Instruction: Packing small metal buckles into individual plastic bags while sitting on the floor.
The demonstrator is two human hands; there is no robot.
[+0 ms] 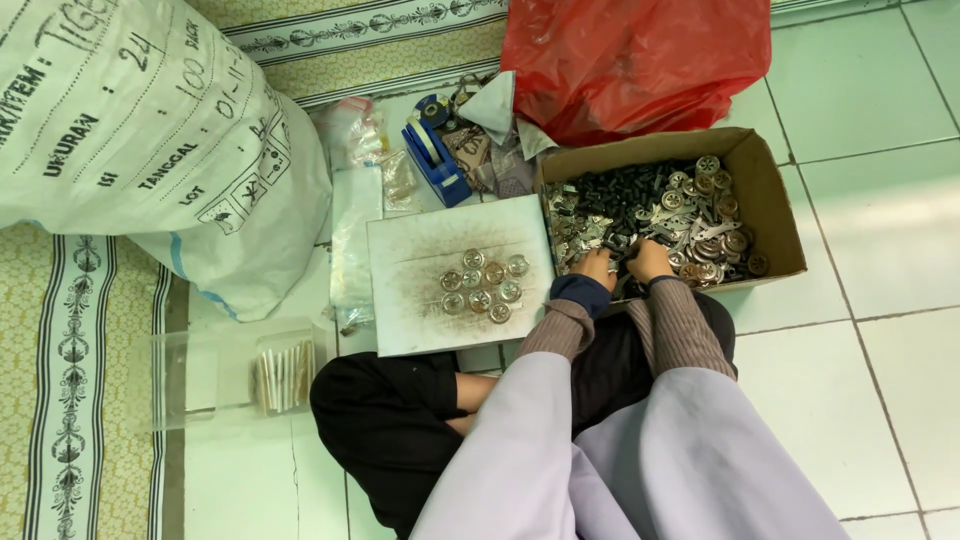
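A home floor used as a small assembly workshop: white tiled floor (880, 200) with a patterned cream mat (60, 330), beside an open brown cardboard box (775, 215) of small metal parts (690, 215).

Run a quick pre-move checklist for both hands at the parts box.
1. Left hand inside the cardboard box: ok.
2. Right hand inside the box, on the metal parts: ok.
3. What each hand grips: cannot tell, the fingers are buried.
4. Round pieces grouped on the white board: ok.
5. Board beside the box, free space around the cluster: ok.
6. Blue tape dispenser apart from both hands: ok.
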